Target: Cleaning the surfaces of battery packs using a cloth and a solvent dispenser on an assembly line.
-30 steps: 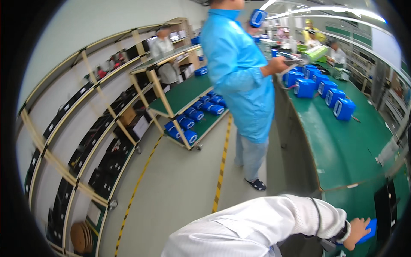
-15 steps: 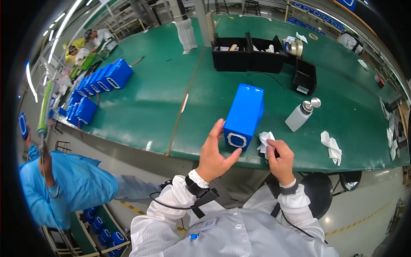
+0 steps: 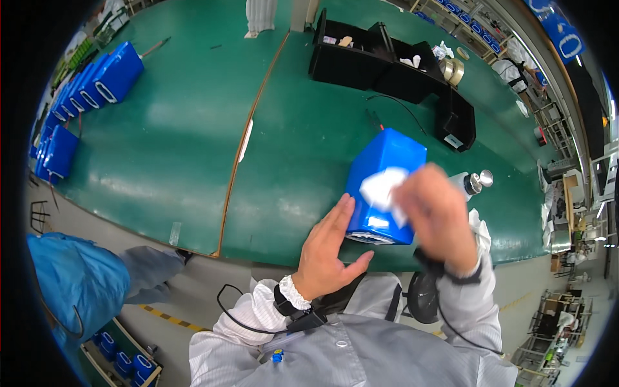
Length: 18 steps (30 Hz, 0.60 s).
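A blue film-wrapped battery pack [image 3: 401, 151] lies on the green table in front of me, its white-rimmed end toward me. Red and black leads show past its far end. My left hand [image 3: 324, 255] rests against the pack's near left side, fingers stretched and thumb apart, not wrapped round it. Somewhat blurred, my right hand [image 3: 440, 216] pinches a white wipe [image 3: 380, 188] against the pack's upper face. Just beyond that hand is a white bottle [image 3: 458, 182] with a metal top, partly covered by it. Another crumpled white wipe [image 3: 479, 227] lies beside my right wrist.
Black bins [image 3: 351, 61] stand at the back, with tape rolls [image 3: 453, 71] beside them. A black cable [image 3: 403, 106] curves across the green table [image 3: 174, 148]. Several blue packs [image 3: 119, 72] stand at far left. A person in a blue smock [image 3: 80, 277] is at lower left.
My right hand has lifted the wipe from the table onto the pack. My left hand now touches the pack's side, and the pack sits turned differently. The view has shifted right.
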Available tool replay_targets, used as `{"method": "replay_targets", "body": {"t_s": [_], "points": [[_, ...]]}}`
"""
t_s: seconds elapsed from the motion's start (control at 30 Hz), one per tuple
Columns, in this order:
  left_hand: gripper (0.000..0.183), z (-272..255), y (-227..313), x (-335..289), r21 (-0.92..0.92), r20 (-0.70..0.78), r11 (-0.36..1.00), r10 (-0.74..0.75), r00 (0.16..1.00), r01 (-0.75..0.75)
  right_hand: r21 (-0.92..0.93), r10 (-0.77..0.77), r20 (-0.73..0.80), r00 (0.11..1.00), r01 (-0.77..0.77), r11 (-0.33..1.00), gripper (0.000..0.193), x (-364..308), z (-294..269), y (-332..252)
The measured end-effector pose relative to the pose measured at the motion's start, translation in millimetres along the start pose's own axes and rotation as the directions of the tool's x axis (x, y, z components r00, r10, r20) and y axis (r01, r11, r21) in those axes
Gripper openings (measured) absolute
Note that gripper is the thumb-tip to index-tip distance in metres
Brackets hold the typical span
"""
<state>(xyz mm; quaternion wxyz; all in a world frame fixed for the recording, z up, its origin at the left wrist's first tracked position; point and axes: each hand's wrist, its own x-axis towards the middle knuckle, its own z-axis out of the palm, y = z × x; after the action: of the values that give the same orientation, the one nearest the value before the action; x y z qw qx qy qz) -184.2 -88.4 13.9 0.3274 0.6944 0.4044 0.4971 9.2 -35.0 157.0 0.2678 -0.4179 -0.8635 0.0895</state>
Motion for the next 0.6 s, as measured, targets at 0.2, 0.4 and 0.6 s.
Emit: {"method": "replay_targets", "body": {"t_s": [0.2, 0.4, 0.6], "points": [[0.084, 2.8, 0.6, -0.3, -0.038, -0.039, 0.995, 0.089, 0.995, -0.091, -0.013, 0.298, 0.090, 0.950, -0.298, 0.954, 0.006, 60.2, -0.8, 14.2], [0.059, 1.2, -1.4, -13.2, -0.119, -0.133, 0.987, 0.096, 0.986, -0.112, -0.020, 0.023, 0.255, 0.967, -0.018, 1.000, 0.014, -2.7, -3.3, -52.3], [0.041, -24.1, 3.4, -13.1, -0.206, 0.003, 0.973, 0.108, 0.994, -0.105, -0.051, 0.361, 0.009, 0.932, -0.360, 0.931, 0.008, -21.1, -14.7, -27.2]]}}
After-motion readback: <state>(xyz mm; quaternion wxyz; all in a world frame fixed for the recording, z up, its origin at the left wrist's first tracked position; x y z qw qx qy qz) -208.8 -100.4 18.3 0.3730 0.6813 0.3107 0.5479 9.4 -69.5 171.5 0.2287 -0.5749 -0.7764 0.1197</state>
